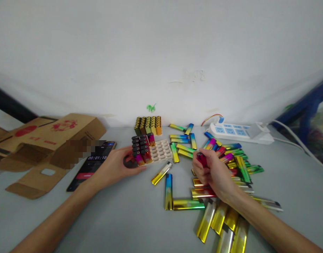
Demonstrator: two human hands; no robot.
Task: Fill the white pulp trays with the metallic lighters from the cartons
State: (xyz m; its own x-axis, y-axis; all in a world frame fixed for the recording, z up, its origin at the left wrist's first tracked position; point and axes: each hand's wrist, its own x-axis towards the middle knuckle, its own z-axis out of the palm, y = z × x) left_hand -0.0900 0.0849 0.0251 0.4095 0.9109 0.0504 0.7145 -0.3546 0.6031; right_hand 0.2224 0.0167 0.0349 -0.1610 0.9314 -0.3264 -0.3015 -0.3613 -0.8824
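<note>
- Right hand [212, 172]: grip was clamped on a dark red lighter [202, 160], over loose lighters [243, 169].
- Left hand [118, 164]: grip stood apart beside the partly filled tray [160, 151]; contact could not be confirmed.

A pale, scuffed wall [161, 52] rises behind the grey table [119, 221], a blue frame [306, 107] slanting beyond the table's right end.
</note>
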